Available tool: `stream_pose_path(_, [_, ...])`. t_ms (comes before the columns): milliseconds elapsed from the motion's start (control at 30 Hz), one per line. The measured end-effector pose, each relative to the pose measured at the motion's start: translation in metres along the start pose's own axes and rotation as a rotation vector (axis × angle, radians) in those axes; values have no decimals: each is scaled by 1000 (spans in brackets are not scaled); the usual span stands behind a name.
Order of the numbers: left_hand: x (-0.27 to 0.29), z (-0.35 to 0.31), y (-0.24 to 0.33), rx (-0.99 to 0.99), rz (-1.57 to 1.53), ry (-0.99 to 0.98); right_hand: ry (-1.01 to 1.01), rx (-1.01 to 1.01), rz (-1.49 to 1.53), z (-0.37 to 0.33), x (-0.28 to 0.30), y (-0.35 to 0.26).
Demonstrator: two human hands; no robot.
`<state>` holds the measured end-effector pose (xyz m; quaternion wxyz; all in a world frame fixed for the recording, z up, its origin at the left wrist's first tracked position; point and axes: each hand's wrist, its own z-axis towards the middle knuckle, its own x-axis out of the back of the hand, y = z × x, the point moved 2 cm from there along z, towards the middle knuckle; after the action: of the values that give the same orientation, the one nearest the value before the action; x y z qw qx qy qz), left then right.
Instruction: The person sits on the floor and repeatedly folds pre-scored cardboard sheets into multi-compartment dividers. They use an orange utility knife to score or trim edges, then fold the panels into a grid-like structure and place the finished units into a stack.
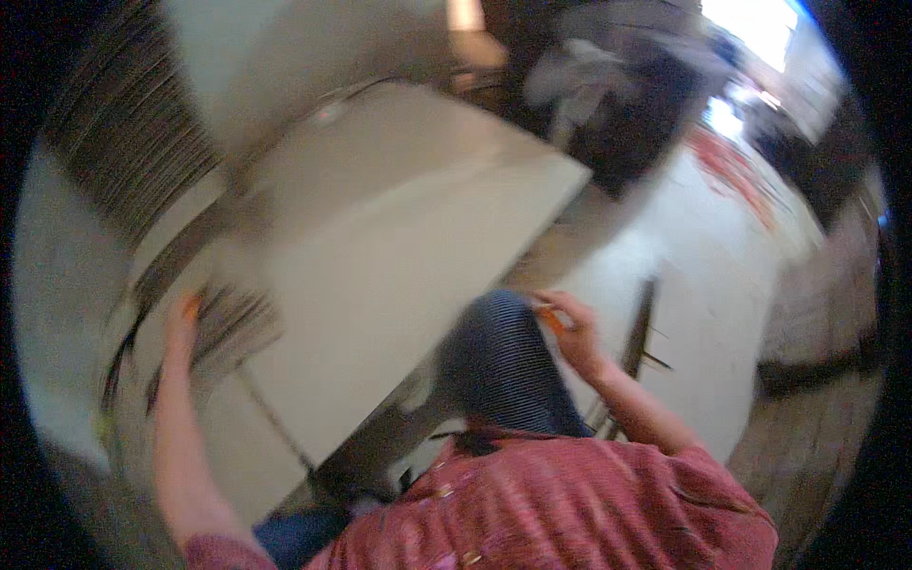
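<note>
- Your left hand [182, 323] is stretched forward over the left end of the pale table [399, 247], with a small orange patch [192, 307] at its fingers. Blur hides the grip, so you cannot tell whether it is clenched or released.
- Just to the right of that hand lies a streaked grey pile [233, 325] on the table. Whether your fingers touch it is too smeared to tell.
- The pile's streaks seem to slant from lower left to upper right, away from you; take that as a judgement, given the blur.
- Your left hand is clearly the nearer one to the pile. Your right hand [575, 328] is well apart from it, out past the table's near edge, beside your raised knee [503, 356].
- Your right fingers are half curled, with an orange strip [551, 320] against them, slanting down to the right. You cannot tell whether it is gripped or worn.
- Beyond your right forearm, a dark bar [642, 323] runs lengthwise, apart from both hands.
</note>
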<state>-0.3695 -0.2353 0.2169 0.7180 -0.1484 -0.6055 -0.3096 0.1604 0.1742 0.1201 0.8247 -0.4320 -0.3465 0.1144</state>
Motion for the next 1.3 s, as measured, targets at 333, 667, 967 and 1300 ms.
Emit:
stream_pose_path(333, [29, -189, 240, -649, -337, 293, -821, -621, 1281, 19, -93, -182])
stream_pose_path(667, [36, -318, -56, 552, 890, 309, -527, -161, 493, -6, -126, -164])
stream_pose_path(967, [82, -332, -105, 655, 406, -60, -588, 69, 305, -12, -128, -173])
stream_pose_path(1300, [61, -232, 168, 63, -329, -266, -561, 166, 467, 16, -126, -214])
